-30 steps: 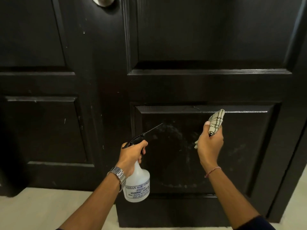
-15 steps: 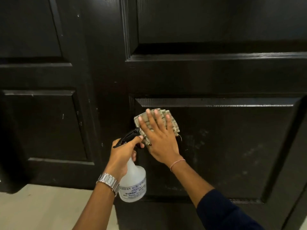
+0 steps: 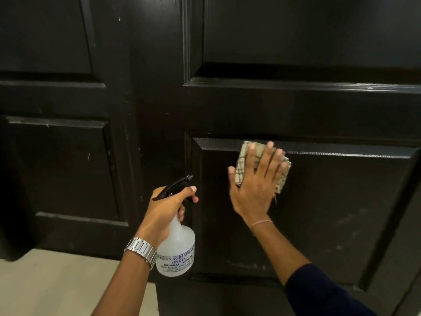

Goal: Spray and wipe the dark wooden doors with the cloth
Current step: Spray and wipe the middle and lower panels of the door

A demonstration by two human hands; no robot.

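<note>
Right fingers [image 3: 268,156] straight and spread, pressing folded checked cloth [image 3: 281,176] flat against upper-left corner of lower raised panel [image 3: 319,213] on right-hand door [image 3: 296,110]; right hand [image 3: 255,185] near frame centre, cloth peeking out from 12 to 3 o'clock of the palm. Left fingers [image 3: 191,190] curled round neck and trigger of spray bottle [image 3: 176,252], nozzle aimed toward 1 o'clock; left hand [image 3: 164,210] at 8 o'clock of the cloth, apart from it. Mid-wipe, judging by contact. Faint droplets and smears visible at 4 and 6 o'clock of the cloth, so most of this panel probably unwiped. Upper panel and rails: cannot tell if done. Left-hand door [image 3: 57,156] at 9 o'clock shows pale specks and scratches, likely untouched. Roughly early-to-middle of the job; spraying and wiping of remaining areas left.
</note>
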